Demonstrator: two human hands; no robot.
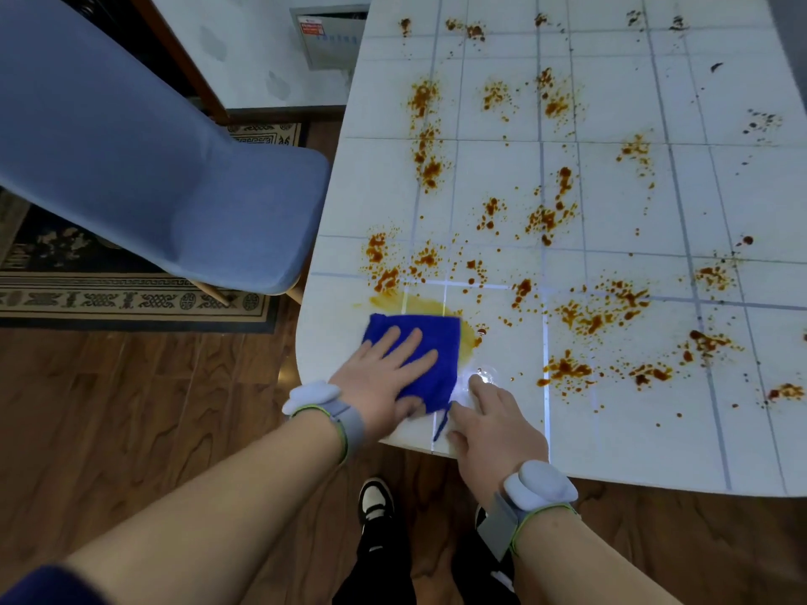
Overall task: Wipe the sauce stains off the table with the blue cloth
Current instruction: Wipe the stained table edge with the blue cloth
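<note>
White tiled bench (611, 430) lies before us, sauce stains (430, 168) scattered from eleven to four o'clock. At its seven o'clock corner our left hand (375, 382) presses the blue cloth (436, 334) flat, fingers straight. Our right hand (493, 425) rests just beside the cloth, at its five o'clock, fingers relaxed on the bench. A wall label (312, 26) at eleven is too blurred to read.

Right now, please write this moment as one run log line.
left hand: flat on blue cloth | right hand: open, resting on table beside cloth | sauce stains: most not yet wiped
</note>
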